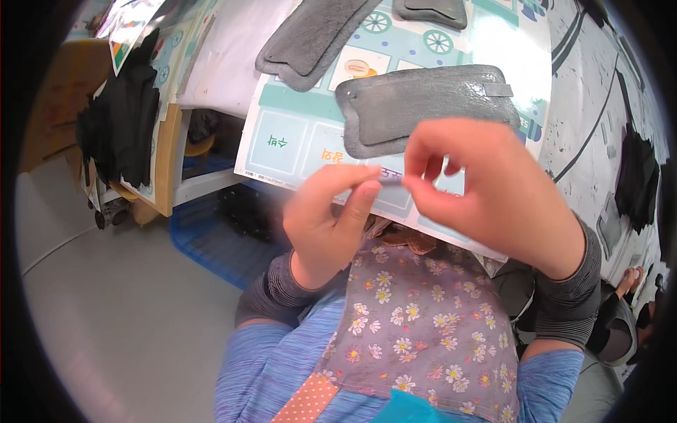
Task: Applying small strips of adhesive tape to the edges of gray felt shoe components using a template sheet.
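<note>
My left hand (331,215) pinches one end of a small grey strip (390,182) between thumb and fingertips. The strip's other end sits in the fingertips of my right hand (486,176), so it spans the short gap between both hands, slightly blurred. Just beyond them lies a grey two-layer piece (423,109) with rounded, notched edges, partly covered by my right hand. A short grey tab (498,90) lies across its right end. Farther off are a similar grey piece (317,42) set slantwise and another grey piece (431,10) cut off by the view's upper edge.
A printed picture sheet (275,141) covers the table's near edge under the grey pieces. Black strips (123,127) hang in a bundle at left, above a blue crate (211,247) on the floor. Black pieces (635,176) lie at far right, near another person's hand (627,280).
</note>
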`<state>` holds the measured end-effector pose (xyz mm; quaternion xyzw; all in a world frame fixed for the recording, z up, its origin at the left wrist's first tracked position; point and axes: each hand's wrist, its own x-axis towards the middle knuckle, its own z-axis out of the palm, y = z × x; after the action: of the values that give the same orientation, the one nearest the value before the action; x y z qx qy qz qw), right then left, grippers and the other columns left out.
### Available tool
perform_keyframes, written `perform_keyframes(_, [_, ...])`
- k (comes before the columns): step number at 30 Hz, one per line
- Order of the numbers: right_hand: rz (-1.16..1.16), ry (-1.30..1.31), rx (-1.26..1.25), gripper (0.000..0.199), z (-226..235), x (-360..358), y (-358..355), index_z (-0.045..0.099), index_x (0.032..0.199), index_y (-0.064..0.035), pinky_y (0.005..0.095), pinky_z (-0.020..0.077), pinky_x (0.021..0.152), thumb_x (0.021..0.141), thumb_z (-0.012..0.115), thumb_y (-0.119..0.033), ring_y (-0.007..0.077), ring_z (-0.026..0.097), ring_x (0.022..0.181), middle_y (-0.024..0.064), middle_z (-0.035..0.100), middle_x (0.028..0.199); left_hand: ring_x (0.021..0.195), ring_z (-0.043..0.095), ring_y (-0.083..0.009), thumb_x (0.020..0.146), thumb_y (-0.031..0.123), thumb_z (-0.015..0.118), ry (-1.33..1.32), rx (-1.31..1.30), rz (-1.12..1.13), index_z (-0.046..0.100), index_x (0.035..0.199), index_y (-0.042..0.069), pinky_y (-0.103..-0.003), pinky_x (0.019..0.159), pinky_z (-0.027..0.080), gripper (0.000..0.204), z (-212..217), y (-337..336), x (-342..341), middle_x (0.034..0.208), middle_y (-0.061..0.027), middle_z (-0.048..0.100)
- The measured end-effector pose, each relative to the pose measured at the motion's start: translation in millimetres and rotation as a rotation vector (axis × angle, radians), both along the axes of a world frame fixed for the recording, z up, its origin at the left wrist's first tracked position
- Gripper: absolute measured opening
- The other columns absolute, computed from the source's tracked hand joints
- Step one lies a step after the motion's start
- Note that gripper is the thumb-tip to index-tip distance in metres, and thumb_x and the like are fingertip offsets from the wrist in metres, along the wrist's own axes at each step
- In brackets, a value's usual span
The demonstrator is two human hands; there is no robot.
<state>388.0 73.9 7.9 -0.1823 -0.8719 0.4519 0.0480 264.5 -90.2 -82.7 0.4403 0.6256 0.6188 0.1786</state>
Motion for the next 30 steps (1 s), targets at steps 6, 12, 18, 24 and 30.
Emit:
perform_keyframes(6, [-0.135, 0.060, 0.033, 0.007, -9, -48, 33, 0.063, 0.089, 0.0016, 0.0291, 0.0502, 0.068, 0.084, 0.066, -0.003, 0.0146, 0.062, 0.072, 0.0066, 0.063, 0.075, 0.093, 0.066, -0.0252, 0.093, 0.002, 0.064, 0.477, -0.012, 0.150, 0.064, 0.105, -0.001, -0.034, 0.085, 0.051, 0.013, -17, 0, -38, 0.105, -0.0153, 0.071])
perform_keyframes(12, [0.115, -0.037, 0.018, 0.011, -33, -81, 49, 0.067, 0.088, 0.0043, 0.0289, 0.0527, 0.073, 0.084, 0.064, -0.005, 0.0164, 0.065, 0.073, 0.0101, 0.069, 0.079, 0.091, 0.067, -0.0259, 0.094, 0.008, 0.064, 0.531, -0.220, 0.085, 0.067, 0.099, 0.000, -0.034, 0.081, 0.050, 0.010, -23, 0, -43, 0.104, -0.0114, 0.072])
perform_keyframes(18, [0.137, -0.152, 0.119, 0.013, -41, -87, 50, 0.068, 0.087, 0.0042, 0.0284, 0.0529, 0.071, 0.081, 0.065, -0.006, 0.0183, 0.066, 0.072, 0.0112, 0.069, 0.077, 0.093, 0.067, -0.0290, 0.092, 0.009, 0.065, 0.544, -0.205, 0.069, 0.067, 0.099, 0.000, -0.036, 0.082, 0.050, 0.011, -22, 0, -47, 0.108, -0.0142, 0.071])
perform_keyframes(24, [0.136, -0.165, 0.087, 0.013, -44, -85, 51, 0.070, 0.088, 0.0036, 0.0282, 0.0532, 0.071, 0.080, 0.065, -0.006, 0.0176, 0.066, 0.072, 0.0110, 0.069, 0.077, 0.104, 0.062, -0.0306, 0.091, 0.005, 0.061, 0.576, -0.257, 0.038, 0.063, 0.107, 0.002, -0.038, 0.090, 0.047, 0.016, -18, 1, -46, 0.124, -0.0158, 0.066])
perform_keyframes(30, [0.142, -0.172, 0.102, 0.012, -48, -83, 54, 0.070, 0.087, 0.0035, 0.0282, 0.0534, 0.072, 0.080, 0.065, -0.005, 0.0178, 0.066, 0.073, 0.0112, 0.069, 0.078, 0.114, 0.056, -0.0245, 0.087, 0.012, 0.064, 0.692, -0.329, 0.017, 0.056, 0.111, 0.011, -0.040, 0.092, 0.040, 0.025, -18, 5, -43, 0.132, -0.0026, 0.063])
